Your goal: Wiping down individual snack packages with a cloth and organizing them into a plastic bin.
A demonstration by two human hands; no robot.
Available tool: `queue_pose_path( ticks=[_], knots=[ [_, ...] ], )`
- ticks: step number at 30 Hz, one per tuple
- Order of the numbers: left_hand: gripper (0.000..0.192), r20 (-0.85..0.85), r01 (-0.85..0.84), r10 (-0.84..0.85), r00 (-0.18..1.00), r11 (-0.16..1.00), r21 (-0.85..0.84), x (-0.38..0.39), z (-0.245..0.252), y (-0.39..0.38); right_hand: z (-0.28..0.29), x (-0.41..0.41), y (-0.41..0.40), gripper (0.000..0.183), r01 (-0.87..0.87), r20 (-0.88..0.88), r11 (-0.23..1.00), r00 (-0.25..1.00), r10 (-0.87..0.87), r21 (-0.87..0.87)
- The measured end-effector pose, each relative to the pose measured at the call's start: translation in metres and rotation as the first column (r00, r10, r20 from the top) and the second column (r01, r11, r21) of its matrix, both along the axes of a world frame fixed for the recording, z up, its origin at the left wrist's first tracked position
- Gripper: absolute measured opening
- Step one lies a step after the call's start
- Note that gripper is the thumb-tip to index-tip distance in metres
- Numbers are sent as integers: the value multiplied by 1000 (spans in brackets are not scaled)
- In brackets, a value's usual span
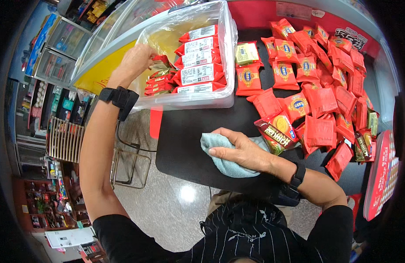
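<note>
My left hand [136,59] reaches into a clear plastic bin [189,102], its fingertips at small red and green packets [159,83]; whether they grip one cannot be told. Beside these, larger red packets with white label sides [199,57] lie in a row in the bin, which has a thin plastic liner. My right hand [237,149] holds a bunched light-blue cloth [230,164] on the black tabletop [186,131]. Just right of that hand lies a red and brown snack packet [278,131], at the edge of a large pile of red packets [320,102].
Two packets [249,79] lie between the bin and the pile. A red patterned lid [380,177] stands at the table's right edge. A yellow panel [103,70] is behind my left wrist. A metal-framed stand [130,169] and a black cable are left of the table.
</note>
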State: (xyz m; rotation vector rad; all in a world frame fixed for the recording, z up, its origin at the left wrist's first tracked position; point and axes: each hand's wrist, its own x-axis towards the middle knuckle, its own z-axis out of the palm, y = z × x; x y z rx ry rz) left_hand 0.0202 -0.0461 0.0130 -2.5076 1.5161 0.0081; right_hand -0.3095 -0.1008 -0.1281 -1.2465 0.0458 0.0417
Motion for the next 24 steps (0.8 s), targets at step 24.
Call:
queue_pose_path(
  ticks=[24],
  knots=[
    [23, -215, 194, -124, 969, 917, 347, 39, -28, -18, -2, 3, -1, 44, -26, 1, 999, 1000, 26, -36]
  ],
)
